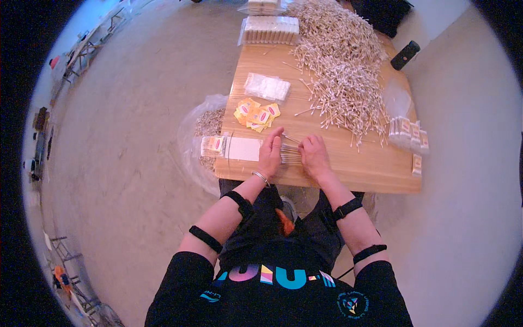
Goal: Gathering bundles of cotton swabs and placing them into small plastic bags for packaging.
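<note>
My left hand (269,155) stands on its edge near the table's front, fingers stretched out, beside a row of cotton swabs (291,155). From the other side my right hand (314,153) has its fingers curled round the right ends of these swabs. One loose swab (292,138) slants between the two hands, above the row. Left of my left hand lies a white rectangular card (244,149), with a filled swab pack (213,145) at its left end. The palms hide part of the row.
A large heap of cotton swabs (348,60) covers the far right of the wooden table (381,170). Yellow cards (257,114), clear bags (267,87) and stacked packs (271,30) lie at the left. Finished packs (407,133) sit by the right edge. A plastic sack (188,136) stands left.
</note>
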### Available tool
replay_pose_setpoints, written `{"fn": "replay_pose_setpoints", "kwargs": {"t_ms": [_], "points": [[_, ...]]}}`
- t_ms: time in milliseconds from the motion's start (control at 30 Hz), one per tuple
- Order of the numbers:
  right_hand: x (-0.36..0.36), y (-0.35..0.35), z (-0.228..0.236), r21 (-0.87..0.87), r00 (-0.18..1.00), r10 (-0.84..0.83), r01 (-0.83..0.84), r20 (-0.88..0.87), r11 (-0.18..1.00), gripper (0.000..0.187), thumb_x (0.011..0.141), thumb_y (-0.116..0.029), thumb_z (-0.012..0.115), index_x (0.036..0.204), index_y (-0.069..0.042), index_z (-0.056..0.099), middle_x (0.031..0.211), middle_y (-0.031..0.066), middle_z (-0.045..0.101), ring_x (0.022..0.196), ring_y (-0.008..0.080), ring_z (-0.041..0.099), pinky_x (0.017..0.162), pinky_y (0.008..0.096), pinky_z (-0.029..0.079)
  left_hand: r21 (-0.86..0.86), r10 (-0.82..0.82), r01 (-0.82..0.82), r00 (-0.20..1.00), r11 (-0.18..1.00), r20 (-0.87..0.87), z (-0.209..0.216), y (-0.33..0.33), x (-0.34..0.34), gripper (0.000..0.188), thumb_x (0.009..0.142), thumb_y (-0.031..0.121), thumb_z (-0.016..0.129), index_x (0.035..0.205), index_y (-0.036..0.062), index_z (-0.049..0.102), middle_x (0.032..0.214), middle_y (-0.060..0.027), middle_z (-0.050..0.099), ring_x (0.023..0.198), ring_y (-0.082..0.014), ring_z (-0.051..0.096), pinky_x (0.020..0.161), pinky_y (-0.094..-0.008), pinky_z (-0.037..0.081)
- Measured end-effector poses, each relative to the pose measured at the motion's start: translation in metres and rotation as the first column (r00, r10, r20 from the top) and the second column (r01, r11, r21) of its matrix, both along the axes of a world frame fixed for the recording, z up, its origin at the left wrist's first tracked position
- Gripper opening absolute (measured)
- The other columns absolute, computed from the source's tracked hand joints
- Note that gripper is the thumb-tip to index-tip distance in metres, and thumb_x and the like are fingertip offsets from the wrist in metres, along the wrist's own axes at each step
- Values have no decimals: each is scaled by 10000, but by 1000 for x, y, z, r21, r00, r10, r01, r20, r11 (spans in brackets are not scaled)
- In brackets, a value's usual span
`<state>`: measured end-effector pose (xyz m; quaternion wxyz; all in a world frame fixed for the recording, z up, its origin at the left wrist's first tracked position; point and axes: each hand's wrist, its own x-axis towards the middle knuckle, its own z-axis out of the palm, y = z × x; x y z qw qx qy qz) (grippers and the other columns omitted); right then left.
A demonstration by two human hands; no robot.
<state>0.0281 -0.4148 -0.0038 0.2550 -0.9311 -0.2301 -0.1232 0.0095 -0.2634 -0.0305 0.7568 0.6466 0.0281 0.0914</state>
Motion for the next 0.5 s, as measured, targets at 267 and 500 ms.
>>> {"fn": "replay_pose_setpoints", "kwargs": {"t_ms": [267, 500], "points": [[9, -22, 2, 445, 908, -224, 374, -354, 813, 108, 765, -67, 576, 860, -22, 598, 814, 145, 619, 774, 279, 584, 741, 349, 453, 452, -8, -49, 992, 891, 123, 17, -5, -6, 330, 917, 165, 447, 1202, 11, 507, 1214, -164, 531, 1161, -286, 480, 1005, -358, 336], [11, -33, 7, 576, 706, 40, 542, -707, 612, 158, 865, -82, 546, 1004, -21, 589, 852, 30, 625, 721, 95, 543, 652, 239, 451, 627, -147, 5, 974, 779, 174, 40, -16, -7, 259, 854, 110, 537, 1096, 30, 582, 1077, -152, 598, 1098, -297, 507, 958, -376, 371]]}}
